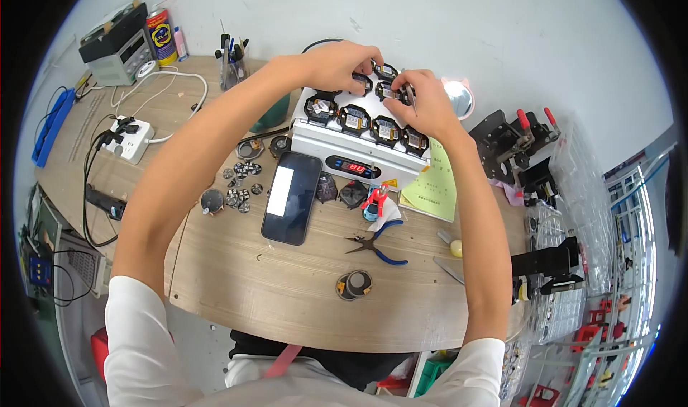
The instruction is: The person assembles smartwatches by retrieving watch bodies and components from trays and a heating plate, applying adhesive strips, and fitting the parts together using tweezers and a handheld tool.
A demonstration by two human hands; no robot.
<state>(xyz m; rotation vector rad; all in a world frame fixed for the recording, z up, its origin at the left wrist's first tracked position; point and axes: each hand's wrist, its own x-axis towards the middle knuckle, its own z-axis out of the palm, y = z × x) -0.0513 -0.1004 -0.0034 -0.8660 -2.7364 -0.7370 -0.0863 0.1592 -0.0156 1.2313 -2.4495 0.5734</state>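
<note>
So you've got both hands over one white heated box [359, 164], red display [352, 167] reading 80. Four watch modules [385, 129] sit in the front row on top, and behind them I count at least four more, part hidden by your hands.

Your left hand [342, 64] is at the back left of the box, fingers bent and a bit apart around one module; can't tell if they're actually gripping it. Your right hand [424, 104] has one slim grey tool [411, 98] in its fingers, with thumb and index right by another back module; can't tell if that one's pinched too.

On the tabletop [272, 289] in front: one phone [292, 197], two dark watch pieces [326, 187] just beside it, one pair of blue-handled pliers [373, 244], and one round watch part [355, 285] nearest you. Left of the phone there's a cluster of small round parts [242, 170], too tiny to count. One stack of yellow-green paper [433, 188] is by the box's right end.
</note>
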